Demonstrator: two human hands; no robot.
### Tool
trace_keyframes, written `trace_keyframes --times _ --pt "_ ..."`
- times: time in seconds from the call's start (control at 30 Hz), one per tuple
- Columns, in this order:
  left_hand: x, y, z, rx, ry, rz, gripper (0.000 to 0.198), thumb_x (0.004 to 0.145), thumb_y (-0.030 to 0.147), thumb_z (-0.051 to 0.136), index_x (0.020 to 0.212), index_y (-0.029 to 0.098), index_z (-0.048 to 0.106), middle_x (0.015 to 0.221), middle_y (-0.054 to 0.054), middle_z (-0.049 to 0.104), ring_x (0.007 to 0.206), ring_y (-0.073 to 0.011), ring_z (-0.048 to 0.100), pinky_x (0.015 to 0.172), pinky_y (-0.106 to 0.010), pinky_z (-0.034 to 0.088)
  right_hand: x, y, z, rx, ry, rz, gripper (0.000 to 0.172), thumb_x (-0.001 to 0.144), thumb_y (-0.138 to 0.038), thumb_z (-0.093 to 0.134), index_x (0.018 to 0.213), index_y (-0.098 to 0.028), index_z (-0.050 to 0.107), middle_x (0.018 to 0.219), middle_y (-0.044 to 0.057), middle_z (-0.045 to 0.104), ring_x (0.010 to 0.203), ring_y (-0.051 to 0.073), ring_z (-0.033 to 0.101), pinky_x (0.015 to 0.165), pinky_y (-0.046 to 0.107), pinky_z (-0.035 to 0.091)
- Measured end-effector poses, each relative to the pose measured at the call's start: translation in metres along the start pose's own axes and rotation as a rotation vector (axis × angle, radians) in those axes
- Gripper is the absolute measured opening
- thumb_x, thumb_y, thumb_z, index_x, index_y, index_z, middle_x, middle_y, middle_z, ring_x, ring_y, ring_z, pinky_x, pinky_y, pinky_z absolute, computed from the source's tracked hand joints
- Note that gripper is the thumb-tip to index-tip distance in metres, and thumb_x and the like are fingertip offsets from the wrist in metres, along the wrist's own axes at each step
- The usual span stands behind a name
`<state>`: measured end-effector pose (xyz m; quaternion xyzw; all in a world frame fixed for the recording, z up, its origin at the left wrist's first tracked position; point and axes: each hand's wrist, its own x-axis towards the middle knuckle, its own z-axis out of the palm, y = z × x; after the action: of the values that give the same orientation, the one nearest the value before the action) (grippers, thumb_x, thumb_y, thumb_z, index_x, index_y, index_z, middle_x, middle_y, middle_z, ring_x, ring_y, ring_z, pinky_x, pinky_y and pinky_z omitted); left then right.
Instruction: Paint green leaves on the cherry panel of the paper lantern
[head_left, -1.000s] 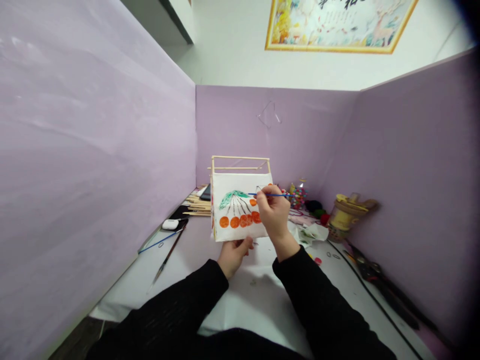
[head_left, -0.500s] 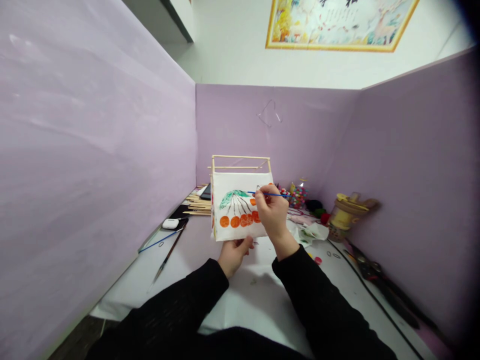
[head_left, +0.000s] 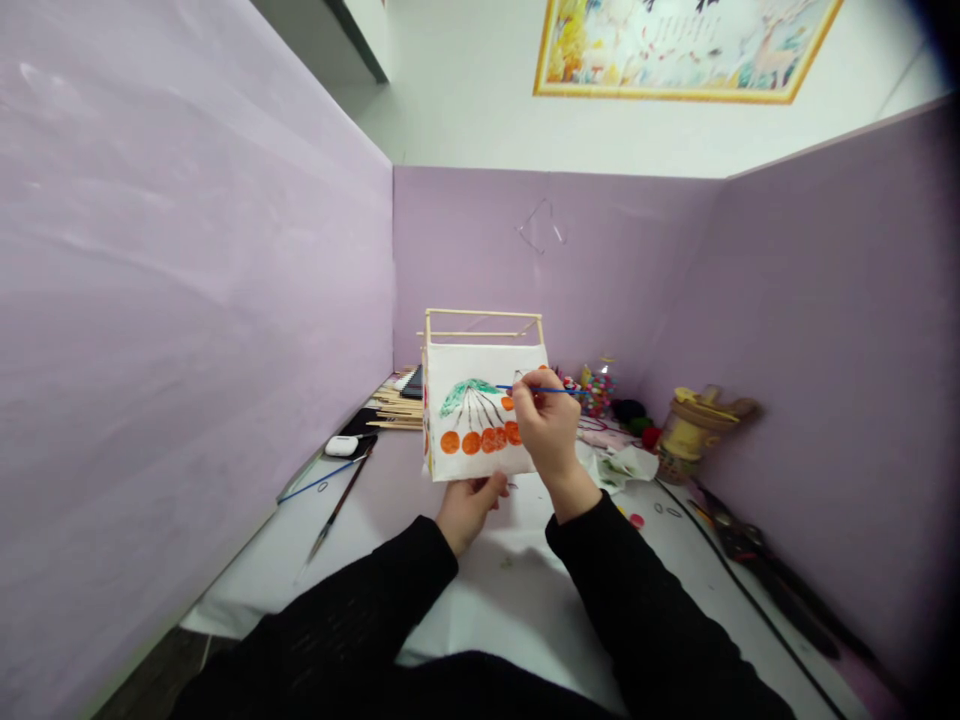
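A box-shaped frame of thin wooden sticks, its sides covered in white paper, forms a lantern (head_left: 469, 465) held up over the table. Green leaves, dark stems and several orange round fruits are painted on the side facing me. My left hand (head_left: 471, 510) grips the lantern from below at its bottom edge; part of the fingers is hidden behind it. In a pinch of my right hand (head_left: 549, 425) is a thin blue paintbrush (head_left: 566, 390), lying nearly level. Its tip is at the right end of the green leaves. The right hand covers the picture's right part.
On the left lie a larger paintbrush (head_left: 343, 500), another blue brush (head_left: 319, 482), a white earphone case (head_left: 342, 446) and wooden sticks (head_left: 397, 410). A cup of tools (head_left: 684, 435), crumpled tissue (head_left: 630, 466) and pliers (head_left: 739, 535) are on the right. Purple partitions (head_left: 465, 240) enclose the table.
Hardly anything differs. The view has shifted very slightly; both hands keep their hold, and the brush tip stays by the green leaves.
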<state>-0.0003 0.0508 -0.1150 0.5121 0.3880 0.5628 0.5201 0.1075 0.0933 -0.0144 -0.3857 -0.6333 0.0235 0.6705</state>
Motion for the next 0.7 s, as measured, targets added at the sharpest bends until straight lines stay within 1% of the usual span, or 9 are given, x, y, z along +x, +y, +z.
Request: trace_keyframes --times 0.13,0.27,0.43,0.57,0.7 --pt "0.0004 -0.0015 -0.0003 -0.002 0.009 0.001 0.051 0.063 0.065 0.068 0.065 0.015 0.057 0.057 0.0 0.054 0.049 -0.0093 0.042 0.05 -0.025 0.034 -0.0003 0.0009 -0.0001 -0.05 -0.014 -0.011 0.01 0.08 -0.022 0.051 0.072 -0.019 0.056 0.061 -0.004 0.055 0.054 0.009 0.051 0.057 0.022 0.04" --pt "0.0007 -0.0028 -0.0004 0.008 0.008 -0.003 0.049 0.065 0.063 0.068 0.065 0.015 0.058 0.059 -0.001 0.055 0.05 -0.0096 0.043 0.051 -0.026 0.035 -0.0005 0.0015 -0.0006 -0.042 -0.005 -0.024 0.01 0.081 -0.022 0.051 0.073 -0.019 0.056 0.058 -0.005 0.053 0.051 0.008 0.048 0.056 0.022 0.039" --pt "-0.0002 -0.0001 0.0003 0.005 0.01 -0.007 0.049 0.064 0.063 0.068 0.066 0.015 0.057 0.058 0.0 0.054 0.05 -0.0093 0.042 0.051 -0.025 0.035 -0.0008 0.0014 -0.0008 -0.06 -0.014 -0.03 0.01 0.08 -0.02 0.052 0.071 -0.019 0.056 0.06 -0.005 0.053 0.053 0.009 0.049 0.057 0.022 0.039" --pt "-0.001 0.002 0.001 0.026 0.015 -0.006 0.048 0.065 0.062 0.068 0.065 0.015 0.058 0.055 0.0 0.052 0.049 -0.0097 0.042 0.051 -0.026 0.034 -0.0023 0.0002 0.0004 0.0 -0.025 -0.057 0.01 0.083 -0.024 0.052 0.076 -0.019 0.056 0.066 -0.003 0.057 0.057 0.01 0.051 0.058 0.022 0.041" --pt "-0.0006 0.0017 0.0009 0.002 0.02 -0.007 0.048 0.063 0.062 0.069 0.066 0.015 0.06 0.055 0.0 0.053 0.049 -0.01 0.042 0.05 -0.026 0.034 -0.0033 0.0002 0.0022 -0.012 -0.054 -0.051 0.011 0.084 -0.026 0.052 0.076 -0.019 0.058 0.068 -0.002 0.058 0.056 0.01 0.052 0.057 0.022 0.041"
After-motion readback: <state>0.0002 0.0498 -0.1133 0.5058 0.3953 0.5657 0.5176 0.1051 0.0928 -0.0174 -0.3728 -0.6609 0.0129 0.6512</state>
